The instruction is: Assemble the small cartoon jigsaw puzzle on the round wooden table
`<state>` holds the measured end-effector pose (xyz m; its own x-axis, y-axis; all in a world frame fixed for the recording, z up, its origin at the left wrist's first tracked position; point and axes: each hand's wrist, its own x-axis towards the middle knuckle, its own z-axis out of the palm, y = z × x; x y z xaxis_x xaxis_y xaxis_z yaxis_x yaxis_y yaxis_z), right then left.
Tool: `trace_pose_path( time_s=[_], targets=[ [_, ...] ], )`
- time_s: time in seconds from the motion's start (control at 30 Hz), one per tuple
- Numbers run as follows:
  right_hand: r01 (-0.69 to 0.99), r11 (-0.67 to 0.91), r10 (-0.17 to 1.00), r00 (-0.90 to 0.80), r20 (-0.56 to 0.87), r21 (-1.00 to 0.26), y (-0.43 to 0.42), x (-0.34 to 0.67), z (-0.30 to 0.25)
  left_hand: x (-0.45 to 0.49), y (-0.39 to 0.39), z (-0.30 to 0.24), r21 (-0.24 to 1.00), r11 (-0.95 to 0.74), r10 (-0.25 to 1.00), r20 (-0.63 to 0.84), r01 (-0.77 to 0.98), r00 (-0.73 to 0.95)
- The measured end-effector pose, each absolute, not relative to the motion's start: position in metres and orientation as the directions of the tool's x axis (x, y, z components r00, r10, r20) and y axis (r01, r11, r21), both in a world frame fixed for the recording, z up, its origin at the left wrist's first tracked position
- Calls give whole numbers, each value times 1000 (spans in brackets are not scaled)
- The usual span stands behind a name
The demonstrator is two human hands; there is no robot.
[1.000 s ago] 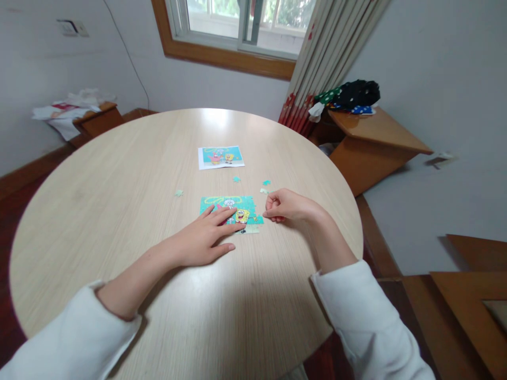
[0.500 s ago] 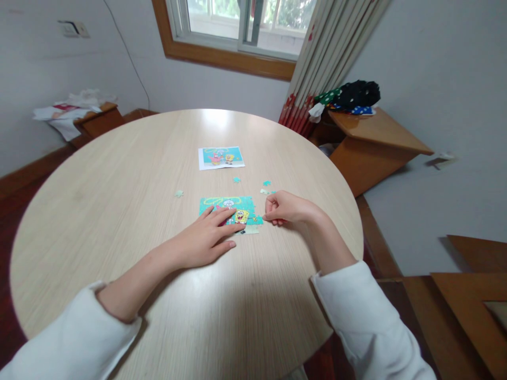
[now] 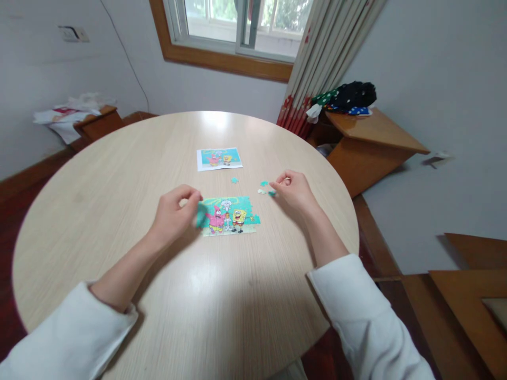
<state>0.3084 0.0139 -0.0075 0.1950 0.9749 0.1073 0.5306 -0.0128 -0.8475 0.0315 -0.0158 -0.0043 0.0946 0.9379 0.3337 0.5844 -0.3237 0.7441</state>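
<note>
A partly joined jigsaw puzzle (image 3: 226, 216) with cartoon figures on turquoise lies flat on the table, its right edge uneven. My left hand (image 3: 172, 215) is curled at the puzzle's left edge, thumb and forefinger close together. Its lower fingers are blurred, and whatever they may hold is hidden. Beyond the puzzle's upper right corner, my right hand (image 3: 295, 191) has its fingers drawn together over loose pieces. Close to its fingertips are a turquoise puzzle piece (image 3: 264, 183), a pale puzzle piece (image 3: 262, 191) and a darker teal puzzle piece (image 3: 271, 193). I cannot make out anything in that pinch.
A printed picture (image 3: 219, 159) of the same scene lies behind the puzzle. Between them is one more turquoise piece (image 3: 235, 180). The round wooden table (image 3: 222, 316) carries all this. A wooden cabinet (image 3: 376, 132) with cloths stands at right, near a curtain (image 3: 317, 68).
My left hand has lifted off the puzzle and drawn left, curling and uncovering the figures. My right hand has moved from the puzzle's right edge up to the loose pieces.
</note>
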Motion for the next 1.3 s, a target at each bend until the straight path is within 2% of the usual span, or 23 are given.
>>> trace_pose_path(
  time_s=[0.1,0.2,0.33,0.5,0.67,0.87,1.13,1.23,1.3],
  targets=[
    [596,-32,965,226,130,-802,20,317,-14,16,-2,-3,839,-179,951,281,513,-128],
    [676,-68,985,162,58,-734,18,321,-13,4,8,-5,901,-54,969,151,430,-196],
    [750,-95,992,123,-2,-654,15,322,-10,0,10,-8,907,50,998,-29,417,-56],
    [774,-92,995,102,-19,-626,19,325,-15,3,5,-5,882,-16,992,-45,471,118],
    [788,-87,996,84,-33,-610,18,325,-14,-2,4,-2,849,-37,979,-74,527,188],
    [809,-81,997,71,-39,-582,16,324,-12,-10,2,-2,828,-127,930,-92,546,356],
    [809,-101,995,87,-53,-579,17,323,-12,-7,-1,3,715,-211,852,-200,667,484],
    [809,-104,993,122,-8,-578,17,322,-11,-7,-2,4,688,-235,833,-221,686,507],
    [800,-77,985,155,82,-595,16,317,-8,-7,-1,3,677,-252,822,-228,691,522]
  ],
)
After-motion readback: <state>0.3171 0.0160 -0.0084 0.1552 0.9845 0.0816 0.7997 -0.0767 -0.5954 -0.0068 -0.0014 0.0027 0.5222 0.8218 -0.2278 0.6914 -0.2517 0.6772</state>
